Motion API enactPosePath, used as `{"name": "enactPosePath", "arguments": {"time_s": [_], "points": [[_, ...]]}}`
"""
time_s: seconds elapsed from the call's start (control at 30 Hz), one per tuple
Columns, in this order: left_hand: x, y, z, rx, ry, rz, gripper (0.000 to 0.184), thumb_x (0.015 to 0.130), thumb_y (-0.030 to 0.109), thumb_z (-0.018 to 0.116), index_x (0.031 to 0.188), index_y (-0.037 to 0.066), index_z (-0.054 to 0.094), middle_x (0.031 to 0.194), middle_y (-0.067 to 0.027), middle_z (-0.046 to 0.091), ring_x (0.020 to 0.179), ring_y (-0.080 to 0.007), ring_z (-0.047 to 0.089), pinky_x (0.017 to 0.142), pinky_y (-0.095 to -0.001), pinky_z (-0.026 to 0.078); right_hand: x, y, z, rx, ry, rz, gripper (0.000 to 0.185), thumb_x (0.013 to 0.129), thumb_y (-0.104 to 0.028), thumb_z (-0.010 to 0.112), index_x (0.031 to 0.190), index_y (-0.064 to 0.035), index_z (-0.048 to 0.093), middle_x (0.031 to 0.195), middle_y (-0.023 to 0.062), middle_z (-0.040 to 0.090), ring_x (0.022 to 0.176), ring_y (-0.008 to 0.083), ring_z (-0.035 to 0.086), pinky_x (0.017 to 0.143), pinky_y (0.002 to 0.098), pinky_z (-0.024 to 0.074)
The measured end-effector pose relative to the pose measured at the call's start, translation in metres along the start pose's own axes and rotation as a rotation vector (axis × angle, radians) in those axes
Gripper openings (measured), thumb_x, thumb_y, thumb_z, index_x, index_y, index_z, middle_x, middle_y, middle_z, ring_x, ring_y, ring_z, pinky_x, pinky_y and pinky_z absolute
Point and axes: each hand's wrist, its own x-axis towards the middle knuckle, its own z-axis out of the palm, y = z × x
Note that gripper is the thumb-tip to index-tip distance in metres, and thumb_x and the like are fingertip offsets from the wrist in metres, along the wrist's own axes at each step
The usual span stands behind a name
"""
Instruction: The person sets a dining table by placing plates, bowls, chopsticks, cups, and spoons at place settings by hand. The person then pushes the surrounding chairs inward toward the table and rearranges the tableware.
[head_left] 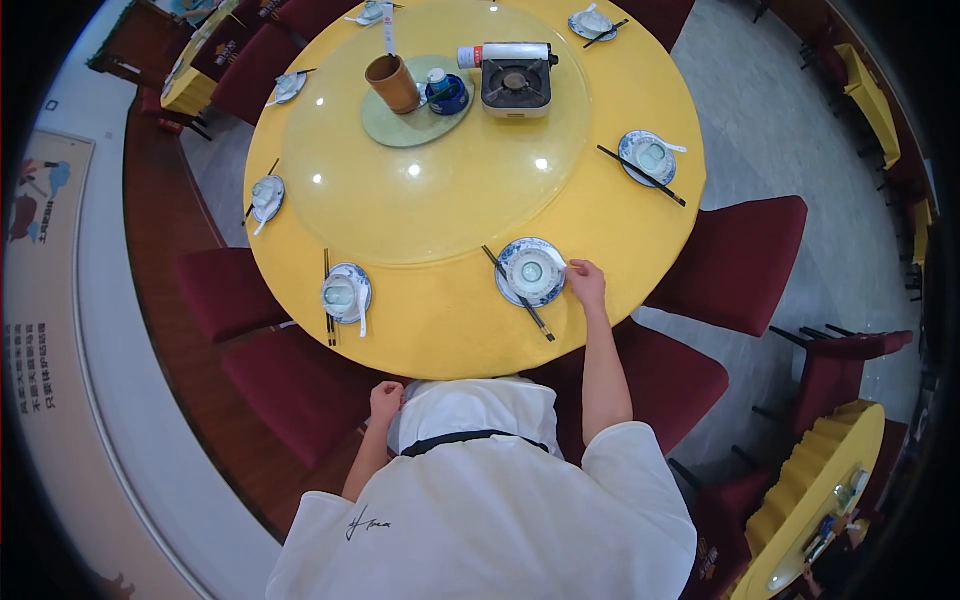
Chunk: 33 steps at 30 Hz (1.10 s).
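My right hand (587, 284) is at the right rim of a blue-and-white plate (508, 286), its fingertips pinched on the end of a white spoon (561, 267). A bowl with a small glass cup (531, 271) sits on that plate, and dark chopsticks (520, 296) lie slanted along its left side. Below the table's front edge, close to the white shirt, my left hand (386, 399) hangs with its fingers curled and nothing visible in them.
The round yellow table (430, 330) bears a glass turntable (450, 200) with a portable stove (516, 88), a brown wooden container (392, 84) and a blue pot (447, 97). Several other place settings ring it. Dark red chairs (745, 262) surround the table.
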Motion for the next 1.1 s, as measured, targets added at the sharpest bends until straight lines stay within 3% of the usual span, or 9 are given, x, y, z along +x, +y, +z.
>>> {"name": "enactPosePath", "arguments": {"time_s": [0.03, 0.23, 0.33, 0.53, 0.77, 0.83, 0.9, 1.0, 1.1], "points": [[0.000, -0.003, 0.000, 0.000, 0.004, -0.008, 0.012, 0.087, 0.013, 0.067, 0.089, 0.002, 0.071, 0.073, -0.0050, 0.070, 0.059, -0.0120, 0.064, 0.054, -0.0282, 0.052, -0.003, -0.003, -0.003, -0.014, 0.031, 0.015, 0.033, 0.082, -0.020, 0.077, 0.110, -0.0024, 0.072, 0.095, 0.0138, 0.075, 0.086, 0.0226, 0.072, 0.079, 0.0342, 0.0563], [-0.006, -0.043, -0.009, 0.070, 0.006, -0.037, 0.014, 0.087, 0.014, 0.066, 0.088, 0.001, 0.071, 0.074, -0.0066, 0.070, 0.058, -0.0135, 0.064, 0.053, -0.0290, 0.053, -0.024, -0.009, -0.032, -0.079, 0.201, -0.022, 0.040, 0.081, -0.021, 0.077, 0.116, -0.0039, 0.068, 0.093, 0.0141, 0.073, 0.084, 0.0251, 0.071, 0.076, 0.0361, 0.0562], [-0.015, -0.052, -0.010, 0.062, 0.042, -0.127, 0.014, 0.088, 0.013, 0.064, 0.089, 0.001, 0.071, 0.074, -0.0077, 0.070, 0.058, -0.0150, 0.064, 0.053, -0.0314, 0.055, -0.040, 0.002, -0.054, -0.074, 0.238, 0.010, 0.043, 0.083, -0.023, 0.075, 0.120, -0.0033, 0.066, 0.090, 0.0123, 0.072, 0.081, 0.0205, 0.068, 0.074, 0.0327, 0.0540], [-0.012, -0.069, -0.016, 0.090, -0.024, -0.094, 0.019, 0.085, 0.014, 0.066, 0.097, 0.000, 0.071, 0.076, -0.0084, 0.069, 0.064, -0.0182, 0.069, 0.056, -0.0334, 0.058, -0.101, 0.005, -0.086, -0.203, 0.181, 0.018, 0.039, 0.084, -0.026, 0.073, 0.116, -0.0034, 0.068, 0.097, 0.0157, 0.073, 0.091, 0.0267, 0.071, 0.082, 0.0383, 0.0549], [0.028, -0.103, 0.000, 0.012, -0.364, -0.027, 0.014, 0.081, 0.011, 0.070, 0.088, -0.001, 0.073, 0.072, -0.0092, 0.068, 0.061, -0.0190, 0.068, 0.053, -0.0333, 0.056, -0.247, -0.053, -0.169, -0.365, 0.499, -0.308, 0.020, 0.089, -0.011, 0.068, 0.106, -0.0012, 0.068, 0.094, 0.0142, 0.069, 0.082, 0.0256, 0.069, 0.075, 0.0364, 0.0556], [0.043, -0.100, 0.011, 0.000, -0.464, 0.053, 0.013, 0.081, 0.010, 0.071, 0.087, -0.001, 0.073, 0.070, -0.0071, 0.068, 0.057, -0.0149, 0.064, 0.051, -0.0309, 0.053, -0.283, -0.068, -0.196, -0.470, 0.614, -0.235, 0.020, 0.089, -0.011, 0.067, 0.108, -0.0026, 0.068, 0.107, 0.0117, 0.067, 0.093, 0.0274, 0.066, 0.082, 0.0394, 0.0544], [0.053, -0.113, 0.019, -0.038, -0.565, 0.104, 0.011, 0.081, 0.010, 0.071, 0.086, 0.000, 0.073, 0.071, -0.0061, 0.068, 0.055, -0.0127, 0.061, 0.050, -0.0293, 0.051, -0.308, -0.055, -0.217, -0.866, 0.731, -0.295, 0.044, 0.086, -0.016, 0.070, 0.129, -0.0075, 0.060, 0.129, 0.0166, 0.058, 0.108, 0.0370, 0.061, 0.091, 0.0460, 0.0518], [0.032, -0.080, 0.031, 0.026, -0.575, 0.189, 0.011, 0.082, 0.010, 0.070, 0.087, 0.001, 0.073, 0.072, -0.0051, 0.068, 0.057, -0.0100, 0.060, 0.053, -0.0264, 0.051, -0.327, -0.021, -0.212, -0.829, 0.756, 0.148, 0.078, 0.082, -0.023, 0.074, 0.151, -0.0176, 0.038, 0.147, 0.0256, 0.039, 0.121, 0.0469, 0.052, 0.101, 0.0510, 0.0468], [0.014, -0.059, 0.050, -0.032, -0.688, 0.338, 0.014, 0.084, 0.011, 0.071, 0.093, 0.001, 0.072, 0.079, -0.0056, 0.070, 0.064, -0.0092, 0.062, 0.059, -0.0249, 0.051, -0.342, 0.028, -0.188, -0.635, 0.631, 0.195, 0.097, 0.081, -0.028, 0.074, 0.159, -0.0262, 0.016, 0.152, 0.0333, 0.028, 0.125, 0.0515, 0.047, 0.103, 0.0524, 0.0453]]}}
